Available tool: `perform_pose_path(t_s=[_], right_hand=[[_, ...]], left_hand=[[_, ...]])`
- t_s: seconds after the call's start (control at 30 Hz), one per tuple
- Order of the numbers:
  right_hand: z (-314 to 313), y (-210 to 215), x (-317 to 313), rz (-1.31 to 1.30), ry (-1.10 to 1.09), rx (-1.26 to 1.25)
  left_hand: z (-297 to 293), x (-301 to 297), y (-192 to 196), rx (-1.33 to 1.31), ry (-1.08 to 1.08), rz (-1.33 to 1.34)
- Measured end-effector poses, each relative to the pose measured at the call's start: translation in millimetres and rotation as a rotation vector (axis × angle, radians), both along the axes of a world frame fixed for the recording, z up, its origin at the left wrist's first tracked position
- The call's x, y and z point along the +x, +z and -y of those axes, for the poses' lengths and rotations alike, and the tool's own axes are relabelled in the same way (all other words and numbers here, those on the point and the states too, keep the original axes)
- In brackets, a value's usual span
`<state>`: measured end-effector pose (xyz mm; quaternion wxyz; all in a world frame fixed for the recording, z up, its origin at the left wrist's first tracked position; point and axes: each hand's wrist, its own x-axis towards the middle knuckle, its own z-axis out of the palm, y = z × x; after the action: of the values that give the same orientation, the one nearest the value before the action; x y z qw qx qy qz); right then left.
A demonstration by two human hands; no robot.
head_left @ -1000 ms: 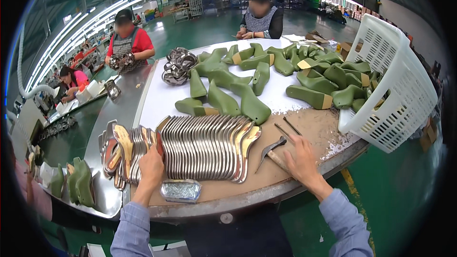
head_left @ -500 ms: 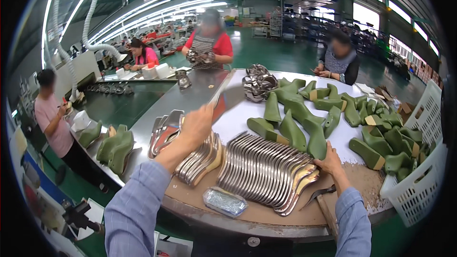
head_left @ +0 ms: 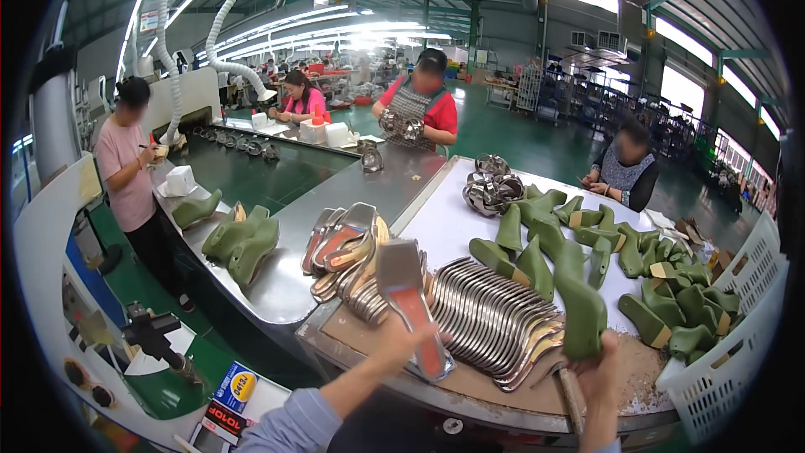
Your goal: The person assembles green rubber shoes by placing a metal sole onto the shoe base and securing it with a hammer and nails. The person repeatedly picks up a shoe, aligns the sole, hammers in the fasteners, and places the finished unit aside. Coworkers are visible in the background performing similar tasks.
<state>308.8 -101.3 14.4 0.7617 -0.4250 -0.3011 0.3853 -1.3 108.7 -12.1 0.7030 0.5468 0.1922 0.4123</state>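
Gripping a silver sole plate (head_left: 411, 306) in my left hand (head_left: 401, 344), I clasped a green shoe last (head_left: 581, 312) in my right hand (head_left: 602, 373). Next, I judged, came seating plate squarely against last.

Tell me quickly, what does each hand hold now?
Left hand: closed on a metal shoe sole plate.
Right hand: closed on a green shoe last.

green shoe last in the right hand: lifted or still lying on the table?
Lifted. The right hand grips the green shoe last by its lower end, standing about upright above the table. The other lasts lie flat.
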Motion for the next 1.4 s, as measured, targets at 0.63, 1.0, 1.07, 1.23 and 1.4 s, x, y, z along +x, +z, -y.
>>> perform_pose_path(t_s=[0.63, 1.0, 1.07, 1.23, 1.4], right_hand=[[70.6, -30.6, -241.3, 0.547, 0.143, -0.15], [61.2, -26.0, -173.0, 1.139, -0.075, -0.277], [43.4, -14.5, -162.8, 1.17, -0.109, -0.249], [13.7, -32.6, -159.0, 1.36, 0.05, -0.334], [11.1, -45.1, -175.4, 1.474, 0.107, -0.382]], left_hand=[[145.3, -23.0, -17.6, -0.69, -0.444, 0.705], [102.3, -10.2, 26.3, -0.186, -0.037, 0.64], [87.5, -5.2, 25.9, -0.192, 0.06, 0.571], [76.9, -23.0, -25.6, -0.403, 0.384, 0.481], [86.4, -65.7, -63.5, -0.435, 0.513, 0.299]])
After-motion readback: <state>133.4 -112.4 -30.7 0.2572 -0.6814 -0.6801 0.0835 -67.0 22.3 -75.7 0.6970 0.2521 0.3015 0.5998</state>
